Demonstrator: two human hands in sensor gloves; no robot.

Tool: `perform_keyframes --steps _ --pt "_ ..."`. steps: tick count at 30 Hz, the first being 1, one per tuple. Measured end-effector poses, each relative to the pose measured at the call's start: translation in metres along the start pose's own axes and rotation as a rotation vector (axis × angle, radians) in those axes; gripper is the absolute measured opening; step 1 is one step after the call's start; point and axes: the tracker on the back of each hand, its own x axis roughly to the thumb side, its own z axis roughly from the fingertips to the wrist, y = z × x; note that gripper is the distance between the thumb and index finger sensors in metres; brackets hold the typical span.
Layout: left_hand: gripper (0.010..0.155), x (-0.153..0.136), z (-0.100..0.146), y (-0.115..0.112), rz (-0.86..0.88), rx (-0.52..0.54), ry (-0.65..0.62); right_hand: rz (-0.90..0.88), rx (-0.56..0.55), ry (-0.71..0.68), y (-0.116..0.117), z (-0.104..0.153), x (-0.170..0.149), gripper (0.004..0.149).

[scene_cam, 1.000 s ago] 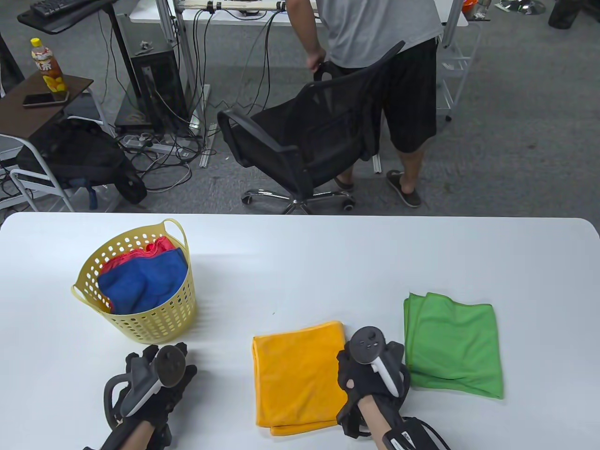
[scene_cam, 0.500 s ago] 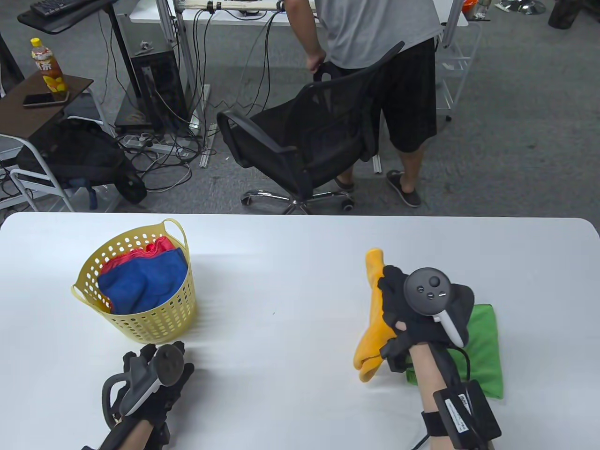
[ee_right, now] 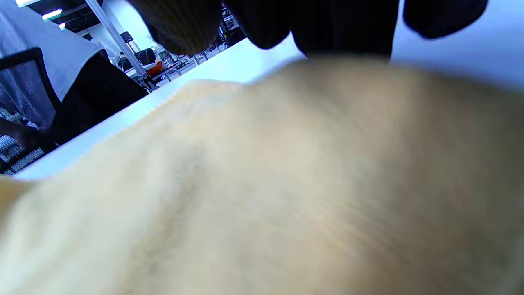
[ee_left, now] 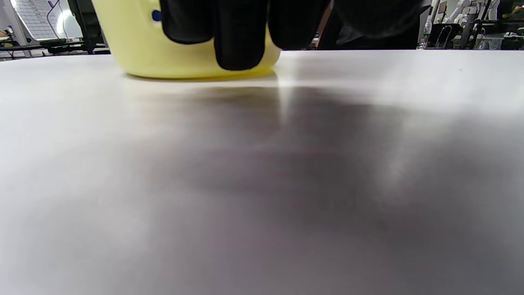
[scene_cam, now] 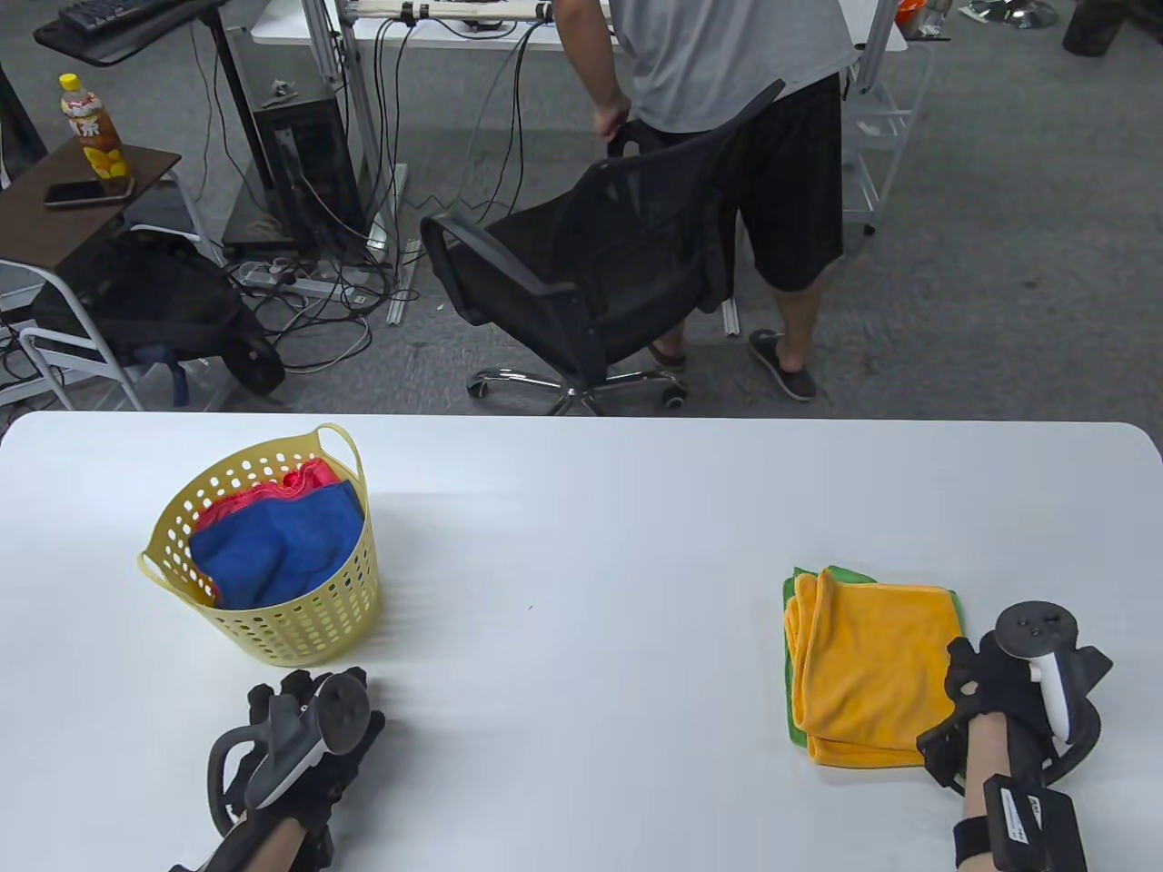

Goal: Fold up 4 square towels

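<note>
A folded orange towel (scene_cam: pixel 872 668) lies on top of a folded green towel (scene_cam: pixel 789 599) at the right of the white table (scene_cam: pixel 581 509); only the green one's left edge shows. My right hand (scene_cam: pixel 961 677) is at the orange towel's right edge, fingers spread over it and gripping nothing. The right wrist view shows the orange towel (ee_right: pixel 266 184) blurred, close under my fingers (ee_right: pixel 344 28). My left hand (scene_cam: pixel 309 686) rests open on the table just in front of the yellow basket (scene_cam: pixel 273 627), which holds a blue towel (scene_cam: pixel 273 545) and a red towel (scene_cam: pixel 282 481).
In the left wrist view my fingers (ee_left: pixel 239 37) hang just before the basket (ee_left: pixel 135 53). Beyond the table's far edge stand an office chair (scene_cam: pixel 591 272) and a person (scene_cam: pixel 727 136).
My right hand picked the orange towel up from the table's middle, carried it to the right and laid it on the green towel. The left hand barely moved.
</note>
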Motion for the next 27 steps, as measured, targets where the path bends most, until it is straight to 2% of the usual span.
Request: perform_keyframes --steps 3,5,8,11,12,14,16,19,21,22,24,26,27 --pt "0.065 0.003 0.001 -0.001 -0.013 -0.003 -0.006 -0.014 -0.028 -0.092 -0.013 0.015 0.031 0.067" --pt "0.066 0.006 0.002 -0.002 -0.027 -0.003 -0.015 -0.054 -0.053 -0.209 -0.027 0.035 0.065 0.069" --pt "0.067 0.012 0.005 0.000 -0.032 -0.001 -0.041 -0.200 -0.094 -0.417 -0.047 0.077 0.121 0.071" --pt "0.067 0.021 0.016 0.012 -0.005 0.023 -0.091 -0.414 -0.139 -0.632 -0.045 0.115 0.154 0.070" --pt "0.067 0.023 0.019 0.017 0.005 0.036 -0.104 -0.422 -0.143 -0.670 -0.041 0.121 0.158 0.070" --pt "0.067 0.026 0.032 0.039 0.052 0.100 -0.134 -0.336 -0.174 -0.714 -0.028 0.126 0.164 0.070" --pt "0.066 0.023 0.045 0.068 0.144 0.166 -0.152 -0.240 -0.148 -0.723 -0.021 0.120 0.164 0.070" --pt "0.063 0.007 0.049 0.115 0.294 0.256 -0.139 -0.313 -0.124 -0.712 -0.022 0.110 0.156 0.070" --pt "0.062 -0.003 0.034 0.149 0.342 0.279 -0.062 -0.371 -0.121 -0.716 -0.028 0.107 0.151 0.070" --pt "0.062 -0.007 0.017 0.167 0.328 0.267 0.005 -0.392 -0.113 -0.726 -0.031 0.106 0.148 0.070" --pt "0.058 -0.010 -0.019 0.187 0.299 0.240 0.109 -0.428 -0.102 -0.748 -0.037 0.107 0.145 0.071" --pt "0.055 -0.008 -0.055 0.195 0.238 0.207 0.200 -0.459 -0.100 -0.764 -0.041 0.109 0.143 0.072" --pt "0.055 -0.006 -0.079 0.195 0.163 0.151 0.265 -0.469 -0.104 -0.770 -0.044 0.110 0.142 0.072"
